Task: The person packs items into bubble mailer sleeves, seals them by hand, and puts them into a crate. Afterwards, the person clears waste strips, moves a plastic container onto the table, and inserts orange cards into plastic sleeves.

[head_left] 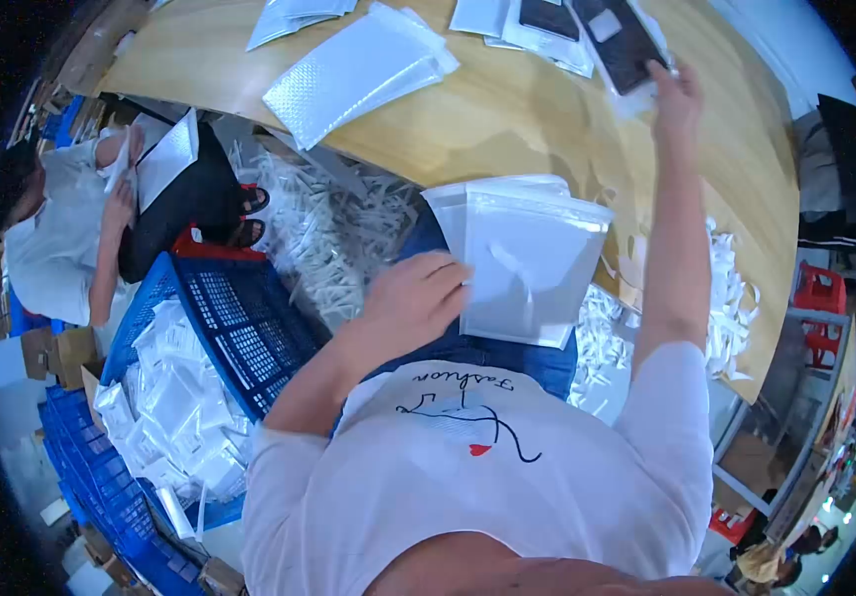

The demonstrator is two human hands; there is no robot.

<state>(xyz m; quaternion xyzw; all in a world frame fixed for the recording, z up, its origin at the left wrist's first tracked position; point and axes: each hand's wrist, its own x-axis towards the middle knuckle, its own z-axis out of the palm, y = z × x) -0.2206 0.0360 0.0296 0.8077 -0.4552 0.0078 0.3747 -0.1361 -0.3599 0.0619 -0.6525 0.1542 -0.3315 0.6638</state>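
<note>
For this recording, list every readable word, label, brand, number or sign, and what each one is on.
"Fashion": upside down in this view, on the white shirt of the person wearing the camera.
The pale label on the dark flat item by the right hand: too blurred to read.
Nothing legible on the white envelopes beside the left hand.
No other text can be read.
</note>
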